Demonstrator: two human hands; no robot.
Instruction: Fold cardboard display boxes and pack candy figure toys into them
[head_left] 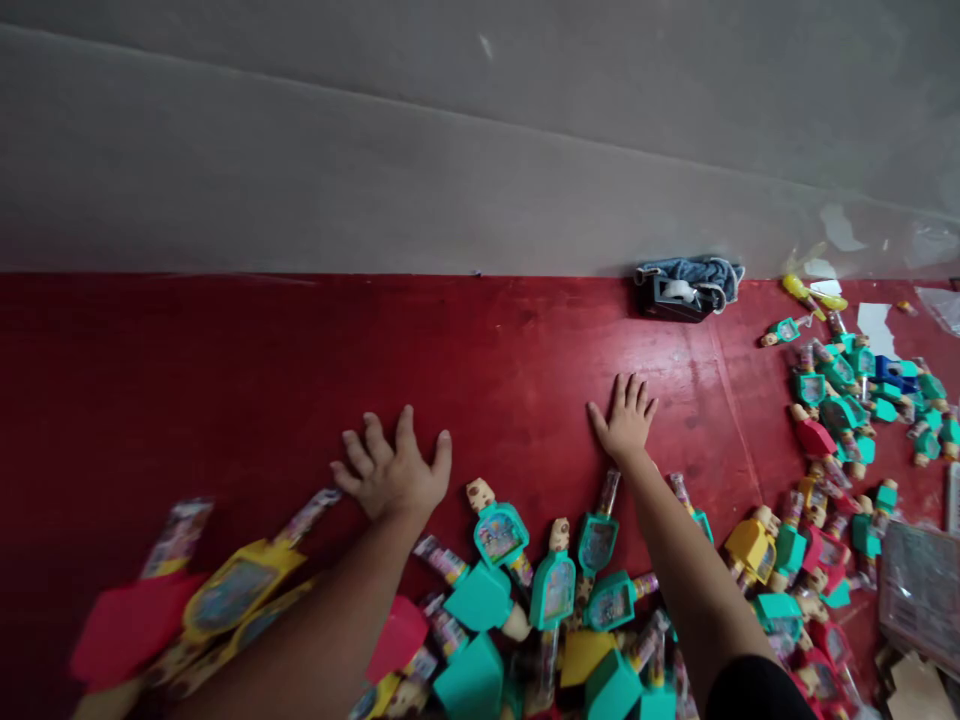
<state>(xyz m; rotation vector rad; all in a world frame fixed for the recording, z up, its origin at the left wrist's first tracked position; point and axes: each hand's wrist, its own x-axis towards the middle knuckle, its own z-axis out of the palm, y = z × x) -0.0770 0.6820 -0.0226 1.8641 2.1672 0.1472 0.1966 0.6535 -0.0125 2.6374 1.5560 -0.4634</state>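
Observation:
My left hand (396, 472) lies on the red tabletop (315, 350) with its fingers spread, holding nothing. Spread as well, my right hand (627, 418) rests palm down farther right on the same surface. Below and between my forearms spreads a heap of small plastic toys, among them a teal toy (499, 533) with a clear window and a spotted top, and a yellow toy (236, 588) near my left wrist. Printed clear tubes stick out of many of them. A teal toy (598, 540) sits just below my right hand. My forearms hide part of the heap.
At the wall's foot (375, 235) stands a black tape dispenser (675, 297) with blue denim cloth (701, 272) on it. More teal and red toys (840, 410) are piled at the right, near white paper (876, 330) and a clear plastic box (921, 590).

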